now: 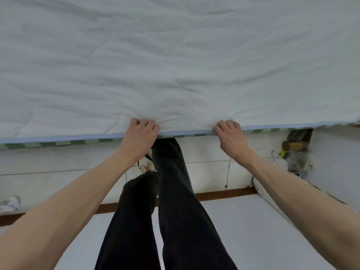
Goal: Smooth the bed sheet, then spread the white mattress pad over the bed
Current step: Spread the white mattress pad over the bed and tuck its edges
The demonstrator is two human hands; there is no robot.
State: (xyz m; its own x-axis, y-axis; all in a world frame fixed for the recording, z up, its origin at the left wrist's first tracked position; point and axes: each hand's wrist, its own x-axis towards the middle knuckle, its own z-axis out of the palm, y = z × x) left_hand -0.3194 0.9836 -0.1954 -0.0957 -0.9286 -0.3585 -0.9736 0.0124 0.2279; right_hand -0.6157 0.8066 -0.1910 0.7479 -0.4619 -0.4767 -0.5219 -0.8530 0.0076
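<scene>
Item: white mattress pad (175, 61). Lay across the bed, covering all of the surface in view; creased throughout, with gathers running to the two hands at its near edge.

Item: left hand (140, 136). Fingers (145, 122) curled tight over the pad's near edge, fabric bunched under them.

Item: right hand (230, 136). Fingers (227, 125) likewise curled and gripping the same edge, well apart from the left.

Item: bed sheet (78, 136). Showed only as a pale blue strip below the pad's edge, above a green striped layer (29, 145); its smoothness could not be told.

Item: person's legs in dark trousers (175, 191), standing close against the bed side on a tiled floor (58, 158).

Step in hand, by judgement: the spreading of the pad, late in the task, with the near edge being drawn toward the person to take out slack.

Next move, by judgement: an even pull with both hands to bring the edge level with the bed side, then flat strokes across the remaining creases.
</scene>
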